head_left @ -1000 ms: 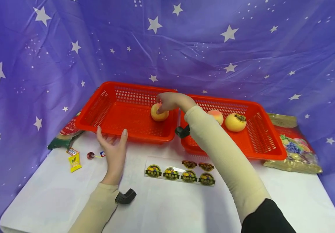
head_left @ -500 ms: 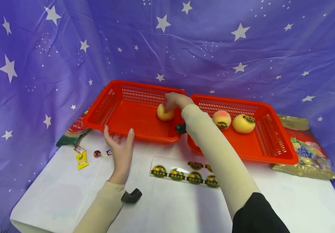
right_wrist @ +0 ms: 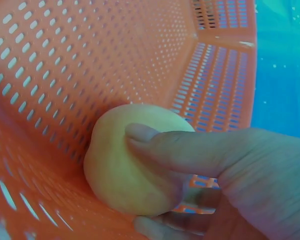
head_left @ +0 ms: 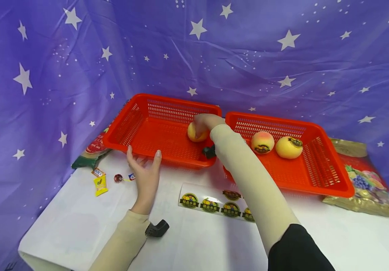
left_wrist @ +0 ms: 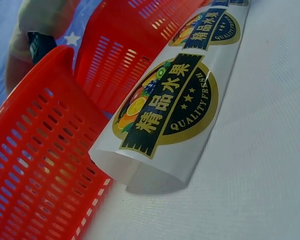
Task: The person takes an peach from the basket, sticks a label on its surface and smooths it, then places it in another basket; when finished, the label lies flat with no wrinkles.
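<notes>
In the left red plastic basket (head_left: 167, 126) lies a yellow peach (head_left: 192, 132). My right hand (head_left: 207, 122) grips this peach from its right side. The right wrist view shows the thumb lying across the peach (right_wrist: 122, 165), with fingers curled beneath it near the basket wall. My left hand (head_left: 145, 180) is at the same basket's front edge, its thumb and forefinger spread apart at the rim; the other fingertips are partly hidden. In the right red basket (head_left: 330, 162) sit a pink-yellow peach (head_left: 262, 139) and a yellow peach (head_left: 287, 148), each with a dark oval label.
A curling sheet of fruit stickers (head_left: 211, 205) lies on the white table (head_left: 194, 244) before the baskets. Candy wrappers (head_left: 101, 185) and a lollipop (head_left: 118, 178) lie at left. Packaged bags (head_left: 94, 150) stand by both outer sides, the gold-red bag (head_left: 365, 178) at right. A purple star curtain hangs behind.
The head view has turned slightly left, so everything appears further right. My right hand has come lower and further over the peach's right side. My left hand stays at the basket's front edge.
</notes>
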The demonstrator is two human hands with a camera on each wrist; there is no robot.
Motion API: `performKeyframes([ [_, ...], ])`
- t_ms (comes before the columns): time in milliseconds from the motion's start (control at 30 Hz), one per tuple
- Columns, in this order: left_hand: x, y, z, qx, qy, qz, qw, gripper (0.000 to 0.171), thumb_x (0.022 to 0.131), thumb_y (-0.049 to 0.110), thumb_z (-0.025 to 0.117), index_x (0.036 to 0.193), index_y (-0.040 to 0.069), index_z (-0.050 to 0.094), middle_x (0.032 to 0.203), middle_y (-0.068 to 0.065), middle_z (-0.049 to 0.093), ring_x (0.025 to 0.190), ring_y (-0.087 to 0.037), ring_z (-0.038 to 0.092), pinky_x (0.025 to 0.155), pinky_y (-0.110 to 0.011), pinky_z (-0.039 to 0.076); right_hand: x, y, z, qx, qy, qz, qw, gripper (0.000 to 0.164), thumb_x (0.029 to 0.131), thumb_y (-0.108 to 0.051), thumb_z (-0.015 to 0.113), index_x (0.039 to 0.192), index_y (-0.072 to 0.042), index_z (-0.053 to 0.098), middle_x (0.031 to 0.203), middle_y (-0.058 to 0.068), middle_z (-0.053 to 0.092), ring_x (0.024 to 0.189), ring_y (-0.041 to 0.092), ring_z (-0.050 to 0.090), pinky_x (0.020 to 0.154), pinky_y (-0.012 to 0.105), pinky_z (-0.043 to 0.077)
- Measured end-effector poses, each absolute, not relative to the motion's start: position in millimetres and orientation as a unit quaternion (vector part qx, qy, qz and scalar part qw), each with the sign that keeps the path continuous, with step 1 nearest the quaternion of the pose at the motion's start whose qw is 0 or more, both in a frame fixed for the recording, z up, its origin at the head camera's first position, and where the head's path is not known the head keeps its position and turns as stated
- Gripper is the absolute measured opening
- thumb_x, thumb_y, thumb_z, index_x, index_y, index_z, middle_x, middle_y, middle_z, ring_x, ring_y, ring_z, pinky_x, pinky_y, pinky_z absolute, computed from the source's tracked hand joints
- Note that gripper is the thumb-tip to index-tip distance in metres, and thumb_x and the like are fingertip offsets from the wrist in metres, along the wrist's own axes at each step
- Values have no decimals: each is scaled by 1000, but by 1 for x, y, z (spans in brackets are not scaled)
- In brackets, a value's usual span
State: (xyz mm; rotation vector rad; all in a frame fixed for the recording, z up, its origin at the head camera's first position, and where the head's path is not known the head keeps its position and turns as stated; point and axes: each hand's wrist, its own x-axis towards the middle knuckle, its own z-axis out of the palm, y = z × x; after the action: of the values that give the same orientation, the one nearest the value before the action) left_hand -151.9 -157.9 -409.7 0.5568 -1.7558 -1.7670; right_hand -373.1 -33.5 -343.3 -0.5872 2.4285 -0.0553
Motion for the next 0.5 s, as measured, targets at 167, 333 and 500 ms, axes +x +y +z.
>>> performKeyframes([
  [167,-153,-152,-411,205,-663,-664,277,85,80,26,65,141,19,5,136,-10,14,115,-30,33,93,-45,37,-377,-25,-347,-270,918,-17,290,47,70,-27,70,111,-15,49,105,2,50,96,20,44,80,36,42],
  [333,-157,-155,-423,206,-672,-658,271,87,79,34,65,140,24,5,138,-3,14,114,-26,34,92,-44,39,-374,-21,-345,-313,912,-34,263,53,70,-31,71,113,-11,48,108,3,52,98,20,46,87,34,41],
  [500,-160,-167,-437,207,-681,-638,293,87,76,40,66,139,30,7,137,3,15,111,-24,35,91,-44,39,-359,-21,-329,-348,914,-60,202,62,67,-39,72,117,-13,44,109,4,49,98,20,45,86,36,41],
])
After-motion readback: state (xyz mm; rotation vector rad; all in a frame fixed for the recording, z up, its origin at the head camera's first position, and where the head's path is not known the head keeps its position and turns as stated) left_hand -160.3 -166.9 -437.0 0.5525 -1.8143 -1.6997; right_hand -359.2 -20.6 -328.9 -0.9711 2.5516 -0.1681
